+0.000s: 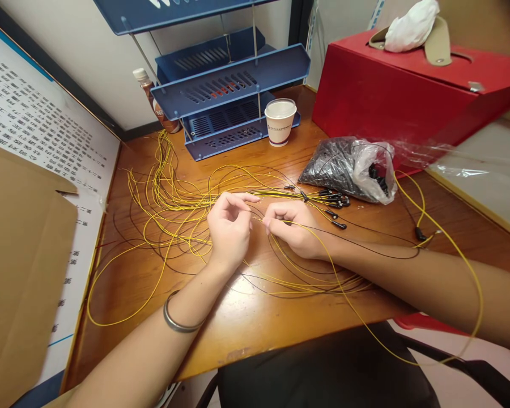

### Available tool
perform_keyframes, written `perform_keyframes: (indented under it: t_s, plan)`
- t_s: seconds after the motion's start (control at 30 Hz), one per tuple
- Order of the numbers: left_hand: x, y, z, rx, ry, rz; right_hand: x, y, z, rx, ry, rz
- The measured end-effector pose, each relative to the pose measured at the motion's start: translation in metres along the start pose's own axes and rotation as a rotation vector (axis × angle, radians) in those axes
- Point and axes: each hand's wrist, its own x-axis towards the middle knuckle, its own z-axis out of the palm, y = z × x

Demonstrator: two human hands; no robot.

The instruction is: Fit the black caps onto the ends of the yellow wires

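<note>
Two hands meet at mid-surface [246, 334]. Left hand [228, 229] and right hand [295, 226] each have fingers pressed together, pinching one yellow wire [348, 294] between them; it trails off over the right forearm and past the surface edge. More yellow wires [170, 198] lie tangled just behind the hands, black-tipped ends [335, 198] beside a plastic bag [352, 167]. Paper cup [280, 121] and blue trays [229, 85] stand further back. Judgement: wire is light, limp, springy, prone to snag; best pinched near its end, fingertips close together.
</note>
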Motion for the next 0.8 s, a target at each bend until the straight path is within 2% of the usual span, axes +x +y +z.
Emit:
perform_keyframes:
  t_s: [0.13, 0.4, 0.67, 0.8]
  plan:
    - [0.001, -0.0017, 0.0002, 0.012, -0.004, -0.006, 0.001, -0.0037, 0.0007, 0.006, 0.037, -0.009]
    - [-0.0022, -0.0008, 0.0018, 0.023, -0.101, 0.019, 0.0023, -0.0032, 0.001, 0.025, 0.049, -0.039]
    - [-0.0009, 0.0015, 0.001, 0.05, -0.076, 0.073, 0.0014, -0.0012, 0.0006, 0.009, 0.035, -0.043]
    - [-0.0009, 0.0011, 0.0005, 0.021, -0.074, 0.048, 0.001, -0.0026, 0.0009, 0.012, 0.041, -0.031]
